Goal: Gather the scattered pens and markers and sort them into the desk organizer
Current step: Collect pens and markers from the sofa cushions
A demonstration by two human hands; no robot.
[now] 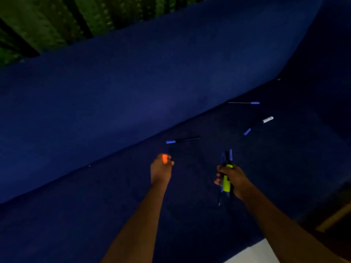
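Note:
My left hand (161, 170) grips an orange marker (164, 158), with only its bright end showing past the curled fingers. My right hand (234, 180) holds a bundle of pens, among them a yellow-green highlighter (226, 184) and blue-capped pens (230, 154) sticking out above the fist. On the dark blue sofa seat lie a black pen with a blue cap (182, 140) just beyond my left hand, another blue-capped pen (245, 102) near the backrest, a white-ended marker (267, 119) and a short blue piece (247, 131). No desk organizer is in view.
The blue sofa backrest (133, 88) runs diagonally across the view, with the seat (95, 215) in front of it. Green foliage and dark bars show behind it at the top left. A pale floor strip (252, 253) and a wooden edge (334, 217) lie at the lower right.

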